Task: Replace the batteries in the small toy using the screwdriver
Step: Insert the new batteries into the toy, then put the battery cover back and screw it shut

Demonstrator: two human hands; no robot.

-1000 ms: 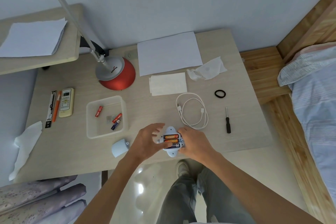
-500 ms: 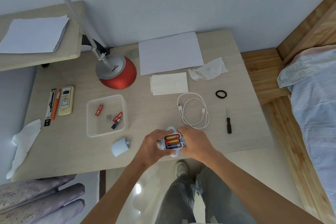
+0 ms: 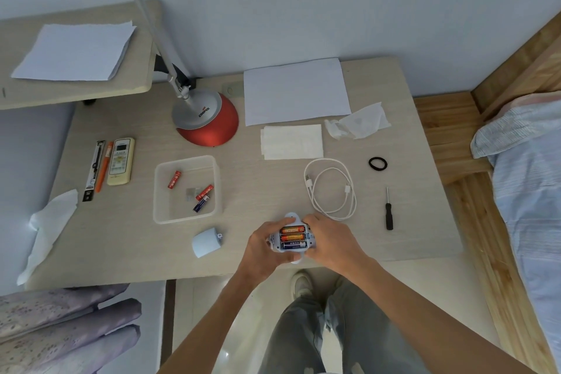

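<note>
The small light-blue toy [image 3: 292,217] lies face down near the desk's front edge, its battery bay open with three batteries [image 3: 292,237] in it, two orange and one blue. My left hand [image 3: 263,247] grips its left side and my right hand [image 3: 329,240] grips its right side. The pale blue battery cover [image 3: 206,242] lies on the desk to the left. A clear plastic tub [image 3: 158,191] holds three loose batteries [image 3: 202,196]. The black screwdriver [image 3: 388,212] lies to the right, untouched.
A white coiled cable [image 3: 332,188] lies just behind the toy. A red lamp base [image 3: 209,120], white paper sheets [image 3: 296,91], tissues [image 3: 358,121], a black hair tie [image 3: 378,163], a remote [image 3: 120,161] and pens [image 3: 100,170] sit on the desk. A bed stands at the right.
My left hand, open with spread fingers over the toy a second ago, has closed onto its left side. A blue battery now shows in the bay's lowest slot.
</note>
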